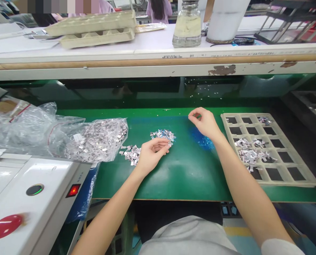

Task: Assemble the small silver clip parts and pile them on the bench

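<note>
My left hand is closed in a pinch over the green mat. A small silvery piece shows at its fingertips. Just beyond those fingers lies a pile of small silver and blue pieces, and a smaller pile of silvery pieces sits left of the hand. Farther right, my right hand is raised with thumb and forefinger pinched together; whatever they hold, if anything, is too small to make out. Beneath that hand is a heap of thin blue film scraps.
A clear bag of silvery pieces lies at left, behind a white machine with a lit red switch. On the right, a compartment tray holds loose pieces in some cells. A raised shelf carries egg-carton trays and a glass bottle.
</note>
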Demonstrator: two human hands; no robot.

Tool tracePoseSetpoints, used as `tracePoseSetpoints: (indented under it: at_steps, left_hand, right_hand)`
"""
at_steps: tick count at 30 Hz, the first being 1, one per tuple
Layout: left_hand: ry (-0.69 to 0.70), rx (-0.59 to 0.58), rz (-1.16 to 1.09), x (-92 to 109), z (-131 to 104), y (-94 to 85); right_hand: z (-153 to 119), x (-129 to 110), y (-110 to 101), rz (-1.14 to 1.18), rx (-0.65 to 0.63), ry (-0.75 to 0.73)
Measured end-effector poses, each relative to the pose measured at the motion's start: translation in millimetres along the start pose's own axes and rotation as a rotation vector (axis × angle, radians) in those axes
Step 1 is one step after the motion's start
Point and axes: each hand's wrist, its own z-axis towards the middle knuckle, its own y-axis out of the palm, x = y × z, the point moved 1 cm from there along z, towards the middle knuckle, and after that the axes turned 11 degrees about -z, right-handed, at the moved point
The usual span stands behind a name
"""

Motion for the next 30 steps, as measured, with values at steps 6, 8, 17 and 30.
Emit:
tracePoseSetpoints:
  at_steps: [6, 8, 17, 30]
  left_hand:
    - [0.048, 0.068, -0.013, 0, -2, 2.1]
    - [0.052, 0.079, 0.002, 0, -3, 3.0]
    - [0.145, 0.067, 0.138, -4, -6, 3.8]
    - [0.205, 0.042, 0.219, -8, -8, 2.7]
  right_hand:
    - [-39, -61, -8, 0.353, -0.377, -0.082]
    - [-47, -72, -5, 0.382, -0.465, -0.081]
    - [-51, -78, 9, 0.336, -0.413, -0.03]
    - [-54, -80, 14, 0.278, -0.429, -0.055]
